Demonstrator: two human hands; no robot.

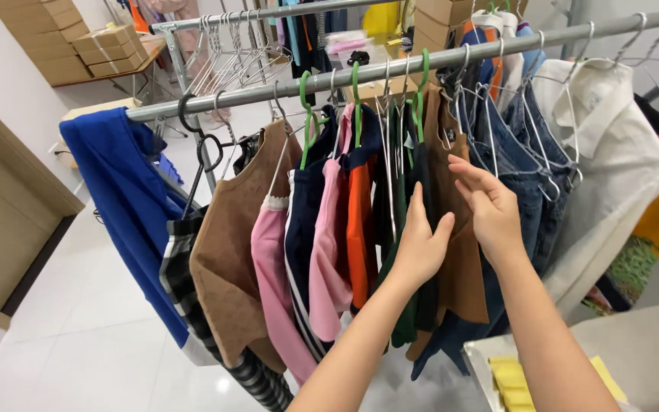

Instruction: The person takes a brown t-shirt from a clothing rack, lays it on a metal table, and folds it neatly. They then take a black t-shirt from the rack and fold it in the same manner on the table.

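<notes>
Brown top [451, 229] hangs mid-rail on a green hanger [422, 84], wedged between dark clothes and denim, left hand [419, 248] open and pressing its front, right hand [491, 206] flat on it gripping nothing; a tug risks slipping it off or dragging the neighbouring orange top [360, 229].

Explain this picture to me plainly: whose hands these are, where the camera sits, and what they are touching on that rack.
There is no machine here. A camera worn on a person's head looks down at their two bare hands. The left hand and the right hand are both open, pressed among clothes hanging on a metal rail. Between them hangs a brown garment, which they seem to be parting from the dark ones beside it; neither hand clearly grips anything. Further left hang an orange top, pink pieces and a blue cloth.
</notes>
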